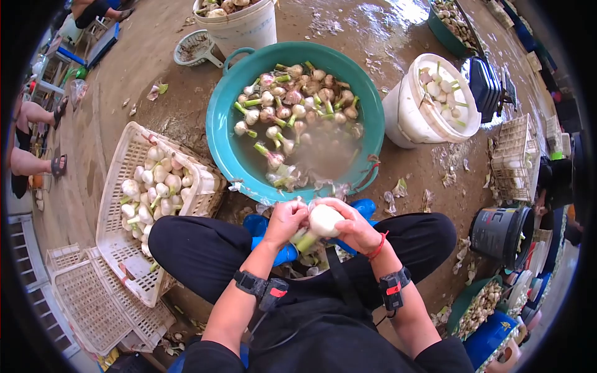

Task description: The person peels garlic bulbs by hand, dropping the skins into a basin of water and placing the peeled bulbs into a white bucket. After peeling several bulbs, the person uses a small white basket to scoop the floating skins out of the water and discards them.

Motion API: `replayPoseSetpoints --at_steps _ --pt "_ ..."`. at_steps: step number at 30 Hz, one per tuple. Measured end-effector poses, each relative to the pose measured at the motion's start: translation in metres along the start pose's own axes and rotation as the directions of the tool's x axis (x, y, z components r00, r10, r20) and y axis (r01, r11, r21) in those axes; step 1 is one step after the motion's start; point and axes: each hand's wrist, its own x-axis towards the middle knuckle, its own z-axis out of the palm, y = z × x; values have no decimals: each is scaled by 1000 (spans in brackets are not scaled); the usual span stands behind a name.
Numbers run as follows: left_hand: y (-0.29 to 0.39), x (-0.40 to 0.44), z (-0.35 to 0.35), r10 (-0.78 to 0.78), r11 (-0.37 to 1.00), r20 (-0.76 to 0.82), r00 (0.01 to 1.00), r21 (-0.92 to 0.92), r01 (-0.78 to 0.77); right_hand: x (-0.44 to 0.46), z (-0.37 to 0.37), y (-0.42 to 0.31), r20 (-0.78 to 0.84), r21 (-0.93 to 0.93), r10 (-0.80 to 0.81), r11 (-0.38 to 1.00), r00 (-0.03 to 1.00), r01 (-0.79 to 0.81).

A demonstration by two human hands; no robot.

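A large white garlic bulb (326,221) with a short green stem is held in my right hand (354,231), fingers wrapped round its side. My left hand (286,221) is closed in a pinch beside the bulb; what lies between its fingertips is too small to make out. Just beyond both hands stands a round teal tub (217,133) of murky water. Several unpeeled garlic bulbs (298,102) with green stems float in it, and loose skins gather at its near edge. To my left, a white plastic crate (118,186) holds peeled white bulbs (163,186).
A white bucket (401,118) with pale bulbs stands right of the tub, another bucket (249,28) behind it. A strainer (194,48) lies nearby. Stacked crates (93,304) sit at lower left, a dark bucket (491,233) at right. Another person's legs (34,163) show at far left.
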Motion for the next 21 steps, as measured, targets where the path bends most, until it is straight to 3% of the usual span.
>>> replayPoseSetpoints --at_steps 1,2,3,4,5,6,7,8,10,11,13,14,15,16,17,18,20,21 --pt "17 -11 8 0 1000 2 1000 1 0 0 2 -2 -2 1 -2 1000 1000 2" --pt "35 -25 16 -71 950 7 997 -305 69 1 3 -5 -7 95 -43 995 999 44" --pt "47 -34 21 -136 803 32 990 -582 129 3 3 -7 -14 188 -83 978 996 84" --pt "45 -35 22 -138 804 32 990 -581 131 6 0 -4 -15 191 -82 978 996 84" --pt "43 -35 23 -1 943 -11 1000 -332 -2 10 -6 0 -48 0 -131 991 990 131" --pt "40 -35 22 143 988 -15 990 -54 -144 13 -8 0 -67 -193 -183 967 981 167" --pt "39 -32 18 329 915 -9 944 251 -317 15 -8 -1 -73 -268 -189 950 979 163" --pt "39 -32 15 331 914 -13 944 253 -317 16 -7 -2 -69 -268 -188 950 980 163" --pt "42 -32 15 94 995 42 995 -50 -92 16 -6 -4 -95 -97 -96 992 991 87" --pt "40 -30 15 93 995 42 995 -50 -91 17 -12 0 -95 -96 -96 992 991 87" --pt "38 -25 19 45 896 3 999 -442 -39 24 -21 7 -237 -419 -260 897 936 143" --pt "38 -22 25 47 897 4 999 -440 -40 22 -22 13 -237 -418 -263 897 935 146" --pt "47 -21 36 191 965 -134 972 -158 -211 19 -7 12 -139 -736 -482 634 865 235" --pt "50 -22 43 354 933 -222 909 147 -327 17 3 14 32 -932 -628 263 778 250" --pt "42 -20 45 376 923 -112 920 127 -362 19 4 19 43 -950 -699 193 714 246" --pt "42 -19 47 373 925 -106 922 121 -360 20 12 20 -337 -539 -542 781 769 315" --pt "43 -16 46 372 925 -48 927 -57 -375 27 -3 20 -175 -857 -696 456 696 241" --pt "45 -22 39 237 961 -40 971 -139 -240 30 -7 18 -329 -629 -644 695 691 349"
